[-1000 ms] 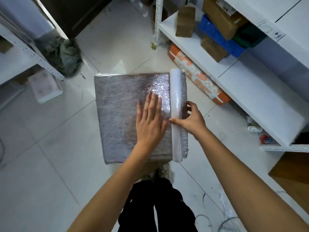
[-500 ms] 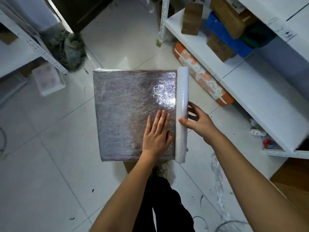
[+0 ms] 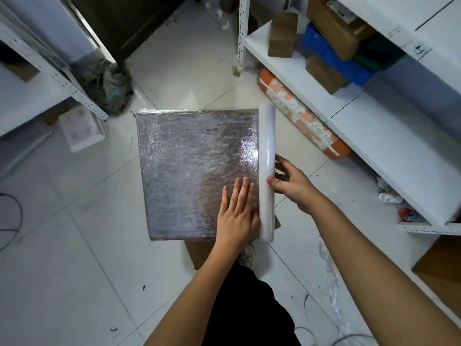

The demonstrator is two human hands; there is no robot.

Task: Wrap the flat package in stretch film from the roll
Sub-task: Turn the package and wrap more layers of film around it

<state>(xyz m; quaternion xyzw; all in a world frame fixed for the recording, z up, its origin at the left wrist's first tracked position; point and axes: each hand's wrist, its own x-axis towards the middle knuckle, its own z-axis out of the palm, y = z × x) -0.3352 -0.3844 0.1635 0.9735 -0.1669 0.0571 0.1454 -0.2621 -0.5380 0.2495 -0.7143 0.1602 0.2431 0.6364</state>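
black trousers fill the near edge, with a brown cardboard box just beyond them under the flat package. the package, covered in shiny stretch film, lies on this box above the tiled floor. the left hand presses flat on its near right part, fingers straight. the right hand grips the white roll along the package's right edge. farther right, a white shelf carries boxes and a blue crate.
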